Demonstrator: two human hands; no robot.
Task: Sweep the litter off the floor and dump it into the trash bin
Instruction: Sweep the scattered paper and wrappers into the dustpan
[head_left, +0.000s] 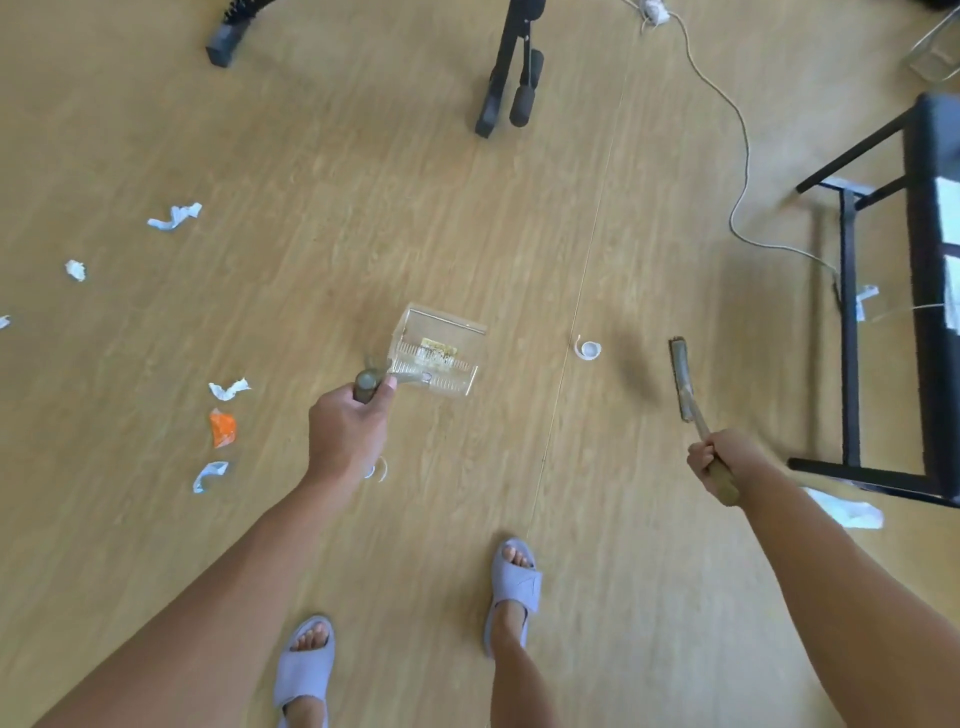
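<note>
My left hand (347, 431) grips the handle of a clear plastic dustpan (436, 351), which hangs just above the wooden floor in the middle of the view. My right hand (719, 460) grips the handle of a small brush (681, 376), whose head points away from me at the right. A curled white scrap (588, 349) lies on the floor between the dustpan and the brush. Left of the dustpan lie an orange wrapper (223, 427) and several white paper scraps (228, 388). No trash bin shows.
A black table frame (852, 332) stands at the right, with a white tissue (847, 510) by its foot. A white cable (743, 156) snakes across the floor. Black stand legs (501, 78) rise at the top. My feet in lilac slippers (514, 582) are below.
</note>
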